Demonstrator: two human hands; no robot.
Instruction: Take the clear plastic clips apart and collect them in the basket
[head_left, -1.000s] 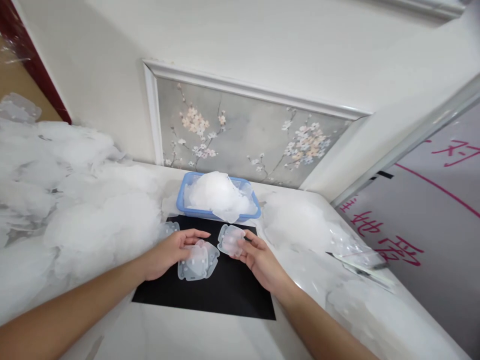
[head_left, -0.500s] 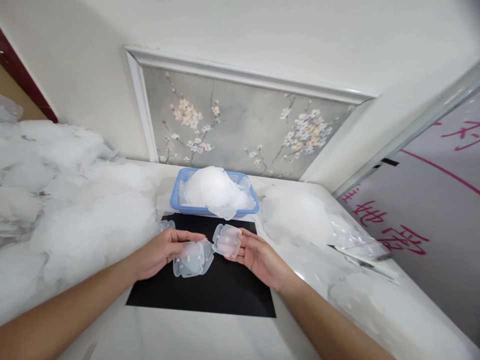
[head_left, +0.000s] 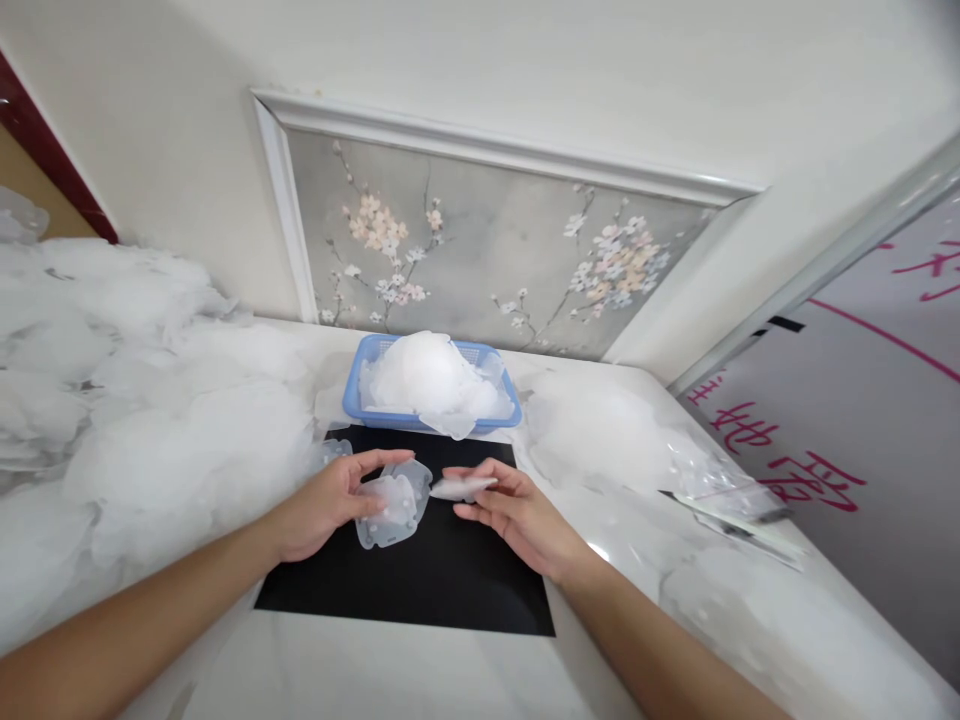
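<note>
The left hand [head_left: 321,510] pinches overlapping translucent plastic pieces [head_left: 388,521] above the black mat [head_left: 405,595]. Just beside them, the right hand [head_left: 527,517] grips a frosted plastic piece [head_left: 457,489] edge-on between thumb and fingers. Behind, a blue plastic basket [head_left: 352,399] heaped with similar pieces [head_left: 431,375] stands on the worktop [head_left: 322,668].

Bench [head_left: 352,670]: white top, faint grey veining. Black sheet [head_left: 405,590] lies flat at centre; blue basket [head_left: 352,405] stands by its far edge. Left: broad heap of translucent pieces [head_left: 202,440]. Right: pale pile [head_left: 600,430], contents indistinct; crinkled clear plastic [head_left: 731,485] alongside.
</note>
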